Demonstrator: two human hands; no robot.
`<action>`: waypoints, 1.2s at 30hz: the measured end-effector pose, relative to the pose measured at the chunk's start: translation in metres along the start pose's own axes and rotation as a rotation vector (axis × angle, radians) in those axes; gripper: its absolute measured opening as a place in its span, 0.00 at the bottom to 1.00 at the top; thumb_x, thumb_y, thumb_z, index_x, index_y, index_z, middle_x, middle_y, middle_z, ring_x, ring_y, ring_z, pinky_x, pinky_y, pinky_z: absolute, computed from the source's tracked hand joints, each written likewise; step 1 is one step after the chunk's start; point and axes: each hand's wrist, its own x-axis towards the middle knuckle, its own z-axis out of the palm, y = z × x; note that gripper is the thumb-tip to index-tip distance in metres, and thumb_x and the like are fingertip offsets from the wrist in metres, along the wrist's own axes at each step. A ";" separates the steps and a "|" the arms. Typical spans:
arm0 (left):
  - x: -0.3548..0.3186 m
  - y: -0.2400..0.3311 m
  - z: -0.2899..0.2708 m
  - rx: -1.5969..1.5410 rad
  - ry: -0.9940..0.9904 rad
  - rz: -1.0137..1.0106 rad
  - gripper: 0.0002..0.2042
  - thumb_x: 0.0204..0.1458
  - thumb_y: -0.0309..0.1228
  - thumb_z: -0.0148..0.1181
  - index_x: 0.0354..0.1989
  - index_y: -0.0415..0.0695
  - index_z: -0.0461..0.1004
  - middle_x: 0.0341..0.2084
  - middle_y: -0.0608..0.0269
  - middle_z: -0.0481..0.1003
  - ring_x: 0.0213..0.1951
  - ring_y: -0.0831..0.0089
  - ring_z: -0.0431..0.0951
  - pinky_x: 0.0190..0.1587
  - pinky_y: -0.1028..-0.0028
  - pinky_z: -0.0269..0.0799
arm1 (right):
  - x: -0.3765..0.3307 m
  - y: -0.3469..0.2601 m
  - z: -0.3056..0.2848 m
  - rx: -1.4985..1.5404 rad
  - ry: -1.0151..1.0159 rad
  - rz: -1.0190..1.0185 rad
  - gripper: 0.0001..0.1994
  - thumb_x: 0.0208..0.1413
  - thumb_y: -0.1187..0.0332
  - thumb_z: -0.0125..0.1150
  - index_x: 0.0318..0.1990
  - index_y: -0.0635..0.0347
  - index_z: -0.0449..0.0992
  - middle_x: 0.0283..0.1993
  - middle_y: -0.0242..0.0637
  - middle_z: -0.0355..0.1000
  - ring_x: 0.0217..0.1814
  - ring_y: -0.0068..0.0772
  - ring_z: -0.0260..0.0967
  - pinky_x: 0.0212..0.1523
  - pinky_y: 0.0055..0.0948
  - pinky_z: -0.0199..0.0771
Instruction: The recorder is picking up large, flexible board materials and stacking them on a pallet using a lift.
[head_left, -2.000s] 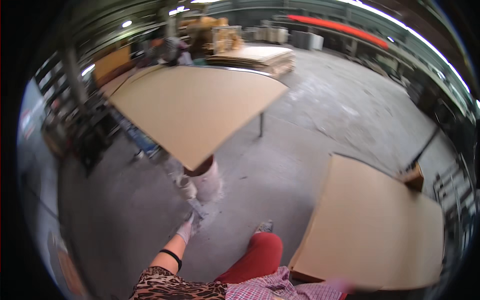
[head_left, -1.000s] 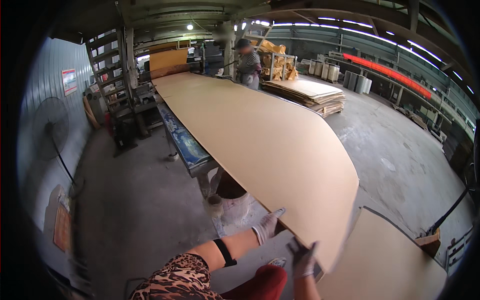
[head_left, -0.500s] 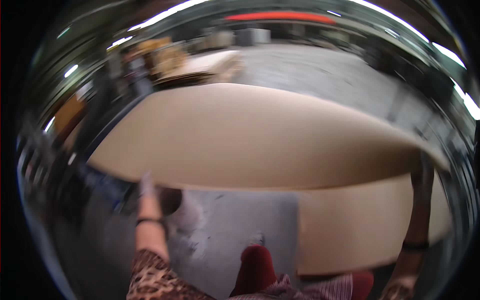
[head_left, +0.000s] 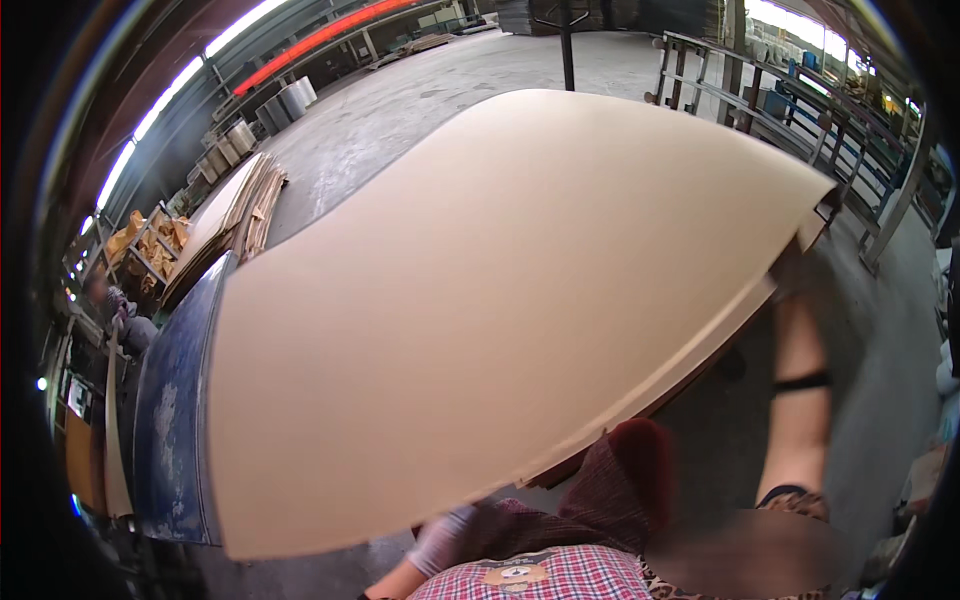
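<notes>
A large tan sheet of board [head_left: 480, 290] fills the middle of the view, its right corner bent and raised. Another pale edge shows just beneath its near right side. At that right corner, my right hand [head_left: 790, 268] grips the sheet's edge; it is in shadow and partly hidden. My left hand [head_left: 446, 538], in a pale glove, is low by the near edge, close to my body. Its fingers are blurred and partly hidden, so whether they hold the edge does not show.
A worn blue metal surface [head_left: 175, 410] borders the sheet on the left. Beyond it stand a stack of boards [head_left: 225, 215] and a co-worker [head_left: 125, 320]. A metal rail frame [head_left: 760, 85] is at the far right, and a dark post [head_left: 567, 50] rises behind the sheet.
My view has swung to the right. The sheet, earlier lifted and curved in front of me, now spreads flatter below. My left hand has come in close to my body; my right stays at the right edge.
</notes>
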 end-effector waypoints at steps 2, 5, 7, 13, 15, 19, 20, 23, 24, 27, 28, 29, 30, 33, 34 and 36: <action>-0.020 0.003 0.056 0.301 -0.419 -0.895 0.25 0.52 0.32 0.50 0.57 0.34 0.54 0.52 0.51 0.63 0.52 0.64 0.65 0.55 0.70 0.57 | -0.054 0.013 0.016 0.462 -0.035 0.102 0.23 0.59 0.54 0.36 0.56 0.58 0.58 0.54 0.36 0.62 0.55 0.34 0.59 0.56 0.35 0.58; -0.006 0.013 0.043 0.681 -1.022 -0.459 0.23 0.55 0.37 0.44 0.54 0.34 0.58 0.49 0.48 0.66 0.52 0.58 0.65 0.53 0.73 0.61 | -0.160 0.090 0.000 0.368 0.371 0.104 0.27 0.58 0.48 0.33 0.58 0.57 0.55 0.58 0.37 0.57 0.58 0.35 0.56 0.54 0.36 0.61; 0.024 0.025 0.003 0.673 -0.769 -0.344 0.24 0.52 0.36 0.50 0.55 0.36 0.58 0.48 0.48 0.66 0.53 0.61 0.64 0.54 0.71 0.59 | -0.195 0.103 0.019 0.358 0.411 0.072 0.28 0.58 0.46 0.33 0.58 0.57 0.56 0.58 0.36 0.58 0.57 0.35 0.57 0.54 0.36 0.62; 0.195 -0.074 -0.086 1.798 -0.520 0.027 0.38 0.39 0.46 0.63 0.55 0.35 0.55 0.53 0.40 0.57 0.57 0.50 0.55 0.59 0.65 0.50 | -0.203 0.169 -0.024 -0.345 1.057 0.444 0.21 0.50 0.61 0.55 0.48 0.67 0.66 0.45 0.38 0.67 0.44 0.33 0.64 0.48 0.30 0.63; 0.245 -0.130 -0.094 1.688 -0.463 0.001 0.39 0.40 0.47 0.62 0.57 0.37 0.53 0.54 0.41 0.57 0.57 0.51 0.56 0.57 0.64 0.54 | -0.204 0.199 -0.081 -0.187 1.189 0.684 0.19 0.49 0.63 0.57 0.46 0.65 0.68 0.45 0.37 0.68 0.44 0.34 0.64 0.47 0.30 0.63; 0.323 -0.174 -0.104 1.301 -0.036 -0.016 0.39 0.41 0.48 0.61 0.58 0.38 0.52 0.53 0.43 0.58 0.55 0.53 0.60 0.54 0.64 0.59 | -0.202 0.231 -0.095 -0.298 1.111 0.693 0.19 0.49 0.66 0.56 0.48 0.64 0.66 0.46 0.38 0.68 0.45 0.35 0.64 0.49 0.31 0.62; 0.339 -0.172 -0.109 1.138 0.098 -0.124 0.38 0.42 0.47 0.61 0.58 0.38 0.52 0.52 0.44 0.60 0.53 0.54 0.62 0.52 0.64 0.61 | -0.204 0.229 -0.080 -0.254 1.071 0.667 0.19 0.49 0.67 0.56 0.49 0.64 0.66 0.47 0.39 0.67 0.47 0.36 0.64 0.50 0.30 0.61; 0.397 -0.172 -0.161 0.836 0.277 -0.210 0.36 0.43 0.47 0.61 0.55 0.37 0.55 0.49 0.46 0.64 0.50 0.55 0.65 0.48 0.64 0.64 | -0.203 0.219 -0.045 -0.068 1.000 0.677 0.21 0.50 0.74 0.53 0.53 0.61 0.61 0.53 0.38 0.63 0.53 0.37 0.62 0.54 0.34 0.60; 0.409 -0.171 -0.183 0.739 0.279 -0.207 0.34 0.42 0.46 0.61 0.54 0.36 0.57 0.47 0.46 0.66 0.48 0.55 0.67 0.46 0.63 0.65 | -0.213 0.224 -0.036 -0.085 0.980 0.654 0.20 0.50 0.74 0.53 0.53 0.61 0.61 0.53 0.38 0.63 0.53 0.37 0.62 0.54 0.34 0.61; 0.405 -0.157 -0.133 0.456 0.099 -0.147 0.22 0.47 0.34 0.59 0.47 0.36 0.63 0.39 0.53 0.71 0.39 0.62 0.73 0.38 0.64 0.70 | -0.232 0.191 -0.042 -0.168 1.055 0.662 0.20 0.50 0.74 0.53 0.52 0.59 0.63 0.52 0.38 0.64 0.53 0.37 0.62 0.52 0.34 0.63; 0.396 -0.144 -0.120 0.428 0.090 -0.136 0.19 0.47 0.31 0.57 0.47 0.36 0.63 0.38 0.54 0.71 0.38 0.63 0.73 0.38 0.66 0.71 | -0.243 0.198 -0.058 -0.152 1.027 0.720 0.19 0.50 0.74 0.54 0.51 0.59 0.64 0.50 0.37 0.65 0.52 0.37 0.63 0.51 0.35 0.64; 0.387 -0.124 -0.112 0.409 0.085 -0.115 0.17 0.48 0.27 0.56 0.47 0.37 0.63 0.38 0.55 0.72 0.37 0.64 0.74 0.38 0.68 0.72 | -0.255 0.213 -0.069 -0.119 0.996 0.776 0.18 0.49 0.73 0.54 0.50 0.59 0.65 0.49 0.37 0.67 0.51 0.37 0.63 0.50 0.35 0.65; 0.382 -0.110 -0.110 0.403 0.073 -0.074 0.16 0.48 0.25 0.55 0.47 0.37 0.63 0.37 0.55 0.72 0.37 0.64 0.74 0.39 0.69 0.72 | -0.265 0.235 -0.085 -0.183 1.024 0.851 0.17 0.49 0.73 0.55 0.49 0.60 0.65 0.47 0.38 0.67 0.48 0.38 0.65 0.48 0.35 0.65; 0.373 -0.124 -0.140 0.489 0.068 -0.002 0.17 0.46 0.22 0.57 0.47 0.37 0.64 0.38 0.56 0.72 0.38 0.66 0.73 0.40 0.70 0.71 | -0.283 0.289 -0.114 -0.444 1.137 1.010 0.16 0.49 0.67 0.57 0.45 0.66 0.67 0.41 0.42 0.69 0.40 0.40 0.67 0.41 0.34 0.66; 0.376 -0.150 -0.149 0.559 0.069 -0.009 0.18 0.46 0.22 0.57 0.47 0.36 0.64 0.39 0.56 0.72 0.37 0.67 0.73 0.40 0.70 0.71 | -0.301 0.295 -0.138 -0.518 1.184 0.991 0.17 0.49 0.67 0.57 0.45 0.66 0.67 0.42 0.43 0.69 0.41 0.40 0.67 0.42 0.34 0.65; 0.373 -0.192 -0.162 0.582 0.145 0.002 0.21 0.45 0.23 0.58 0.49 0.36 0.62 0.41 0.56 0.70 0.39 0.66 0.72 0.43 0.70 0.68 | -0.317 0.300 -0.157 -0.583 1.244 0.969 0.17 0.50 0.66 0.56 0.45 0.67 0.67 0.42 0.44 0.69 0.42 0.41 0.66 0.43 0.34 0.65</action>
